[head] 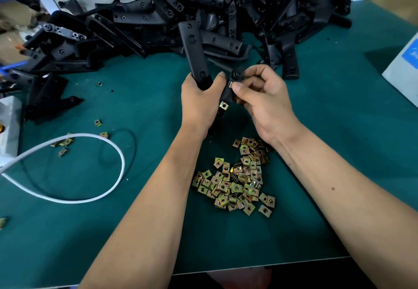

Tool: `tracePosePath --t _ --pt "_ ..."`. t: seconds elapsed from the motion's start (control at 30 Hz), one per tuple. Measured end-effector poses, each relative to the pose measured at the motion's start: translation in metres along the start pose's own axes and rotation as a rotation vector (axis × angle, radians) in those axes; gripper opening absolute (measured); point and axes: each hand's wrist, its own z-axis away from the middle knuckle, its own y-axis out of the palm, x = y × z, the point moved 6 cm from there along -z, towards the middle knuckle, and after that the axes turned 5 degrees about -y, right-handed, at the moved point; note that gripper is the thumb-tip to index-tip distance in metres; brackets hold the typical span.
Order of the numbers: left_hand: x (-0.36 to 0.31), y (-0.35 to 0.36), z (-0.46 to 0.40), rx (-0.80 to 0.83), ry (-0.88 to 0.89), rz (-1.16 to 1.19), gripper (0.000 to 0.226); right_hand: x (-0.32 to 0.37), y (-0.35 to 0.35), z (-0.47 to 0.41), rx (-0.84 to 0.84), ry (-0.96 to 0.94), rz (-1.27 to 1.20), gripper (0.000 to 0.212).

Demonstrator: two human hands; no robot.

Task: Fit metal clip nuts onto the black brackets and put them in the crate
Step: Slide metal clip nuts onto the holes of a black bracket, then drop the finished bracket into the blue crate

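My left hand (201, 99) grips a black bracket (194, 49) low down, and its long arm sticks up and away from me. My right hand (260, 99) pinches a metal clip nut (231, 84) against the bracket's shorter arm. One clip nut (224, 105) sits fitted lower on that arm. A heap of loose brass-coloured clip nuts (237, 180) lies on the green mat between my forearms. A big pile of black brackets (181, 17) fills the back of the table. No crate is in view.
A white cable (90, 139) loops across the left of the green mat (339, 130), with a few stray clip nuts (63, 143) near it. A white box (404, 67) stands at the right edge. Clutter lies at the far left.
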Motion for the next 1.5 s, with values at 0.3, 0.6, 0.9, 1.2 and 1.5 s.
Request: tracePosePath --t 0.3,0.6,0.9,1.2,1.5 --pt "-0.001 0.0 -0.002 -0.003 0.093 -0.234 0.037 -0.005 -0.013 -0.005 -0.132 0.049 0.174 0.023" --pt "-0.009 0.043 0.025 0.395 0.236 -0.212 0.035 0.021 -0.042 -0.003 -0.232 0.007 0.27 0.021" --pt "-0.06 0.15 0.079 0.711 0.295 -0.314 0.036 0.095 -0.139 0.044 -0.454 -0.099 0.23 0.034" --pt "-0.098 0.328 0.257 1.121 0.457 -0.394 0.04 0.164 -0.326 0.188 -0.791 -0.235 -0.02 0.032" --pt "0.036 0.407 0.425 1.434 0.196 -0.624 0.054 0.083 -0.432 0.368 -0.92 0.194 -0.333 0.032"
